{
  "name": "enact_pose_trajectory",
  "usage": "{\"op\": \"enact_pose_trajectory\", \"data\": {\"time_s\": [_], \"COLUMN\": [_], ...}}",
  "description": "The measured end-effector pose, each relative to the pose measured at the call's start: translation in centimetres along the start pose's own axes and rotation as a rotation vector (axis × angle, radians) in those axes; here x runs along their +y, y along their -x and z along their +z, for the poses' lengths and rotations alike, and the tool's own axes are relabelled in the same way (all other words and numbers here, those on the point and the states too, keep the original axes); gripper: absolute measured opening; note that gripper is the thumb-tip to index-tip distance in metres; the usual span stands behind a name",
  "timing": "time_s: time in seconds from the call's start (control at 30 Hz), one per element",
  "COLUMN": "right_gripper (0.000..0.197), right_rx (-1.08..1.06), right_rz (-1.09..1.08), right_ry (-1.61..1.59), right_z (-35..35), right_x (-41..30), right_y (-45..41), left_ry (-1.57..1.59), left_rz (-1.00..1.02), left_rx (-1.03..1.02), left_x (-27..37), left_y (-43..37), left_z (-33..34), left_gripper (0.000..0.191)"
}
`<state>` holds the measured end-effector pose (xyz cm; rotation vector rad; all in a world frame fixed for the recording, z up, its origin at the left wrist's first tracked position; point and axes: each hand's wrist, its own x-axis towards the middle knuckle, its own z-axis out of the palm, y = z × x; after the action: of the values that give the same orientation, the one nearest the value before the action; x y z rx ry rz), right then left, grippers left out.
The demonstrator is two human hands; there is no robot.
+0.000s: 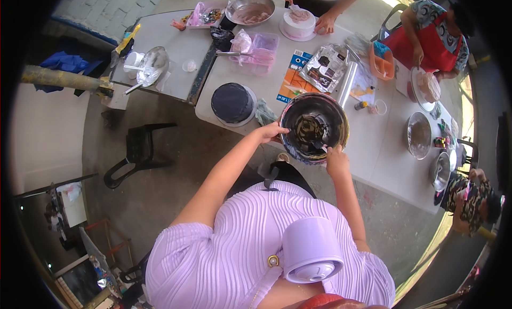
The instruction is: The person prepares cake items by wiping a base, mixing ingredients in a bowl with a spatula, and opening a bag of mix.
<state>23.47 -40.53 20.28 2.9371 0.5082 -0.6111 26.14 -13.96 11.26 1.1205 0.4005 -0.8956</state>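
My left hand (pixel 274 132) grips the left rim of a metal mixing bowl (pixel 338 117), thumb over the edge. The bowl is tilted toward me at the table's near edge, and dark icing (pixel 308 129) coats its inside. In my right hand (pixel 338 161) is the handle of a spatula (pixel 319 145), whose dark-smeared blade rests low in the bowl. Left of the bowl, a round cake covered in black icing (pixel 232 103) sits on a white board (pixel 253 115). A crumpled greenish cloth (pixel 265 113) lies between cake and bowl.
Beyond the bowl lie a foil pouch (pixel 325 67) and an orange-and-blue sheet (pixel 295 75). A pink plastic container (pixel 264 43) holds a whisk (pixel 260 56). Across the table, a person spreads pink icing on a white cake (pixel 298 27). A black chair (pixel 140 149) stands at left.
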Motion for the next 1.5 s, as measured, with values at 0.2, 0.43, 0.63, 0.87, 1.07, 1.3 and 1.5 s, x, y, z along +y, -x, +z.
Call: {"op": "enact_pose_trajectory", "data": {"time_s": [0.2,0.43,0.63,0.87,1.07,1.3,1.5], "right_gripper": [0.014,0.008,0.009,0.016,0.011,0.017,0.02], "right_rx": [0.103,0.21,0.254,0.358,0.74,0.891,0.753], "right_rz": [0.008,-0.186,-0.224,-0.255,-0.256,-0.318,-0.303], "right_ry": [-0.13,0.094,0.132,-0.006,-0.155,-0.371,-0.489], "right_z": [-0.8,-3.4,-7.6,-19.1,-26.5,-25.6,-23.0], "right_x": [0.4,-0.3,-2.2,-8.5,-19.8,-33.6,-41.5], "right_y": [-1.1,-4.1,-3.8,-0.8,0.5,-3.9,-6.9], "left_ry": [-0.031,-0.073,-0.035,0.144,0.231,0.238,0.24], "left_rz": [-0.011,0.075,0.11,0.205,0.339,0.428,0.346], "left_rx": [0.012,0.141,0.158,0.172,0.229,0.379,0.482], "left_x": [-0.2,0.4,0.7,3.2,5.9,5.0,1.9], "left_y": [-0.5,2.1,6.2,14.8,25.6,37.1,37.7], "left_z": [0.4,1.9,-0.3,-3.6,-11.8,-23.4,-33.0], "left_gripper": [0.039,0.043,0.046,0.039,0.036,0.036,0.042]}}
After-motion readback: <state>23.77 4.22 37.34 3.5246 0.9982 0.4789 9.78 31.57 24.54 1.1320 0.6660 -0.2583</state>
